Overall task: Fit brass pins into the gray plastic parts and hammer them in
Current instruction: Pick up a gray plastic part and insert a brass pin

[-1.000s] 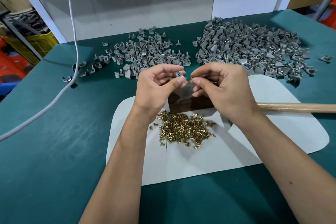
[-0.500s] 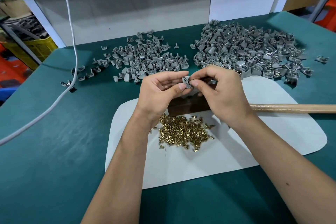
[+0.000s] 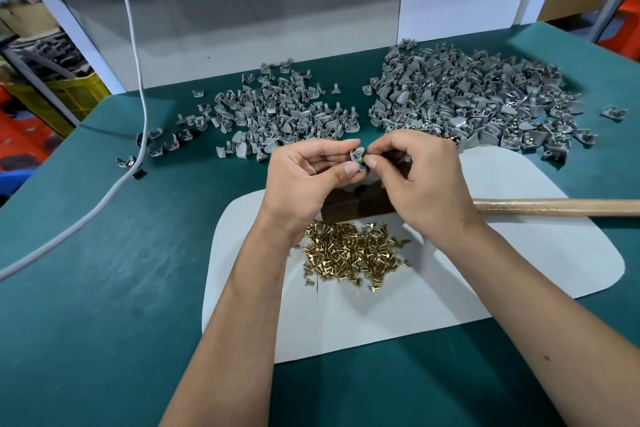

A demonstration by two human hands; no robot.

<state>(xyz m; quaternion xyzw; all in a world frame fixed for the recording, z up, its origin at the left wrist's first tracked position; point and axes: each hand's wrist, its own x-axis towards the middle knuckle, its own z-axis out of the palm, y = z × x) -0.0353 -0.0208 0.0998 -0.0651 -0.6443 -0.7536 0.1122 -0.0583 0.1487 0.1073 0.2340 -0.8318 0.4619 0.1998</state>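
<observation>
Gray part [image 3: 358, 159] is sitting pinched between left hand [image 3: 308, 177] and right hand [image 3: 420, 180], above the dark block [image 3: 356, 206]. Right fingertips are pressing at it; pin itself hidden, can't confirm it's seated. Risk: pin going in crooked or dropping into the brass pile [image 3: 353, 253]; hammer handle [image 3: 554, 207] is lying unheld.

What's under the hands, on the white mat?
A dark brown block shows below the left hand and right hand. Most of it, and the hammer's head, is covered.
</observation>
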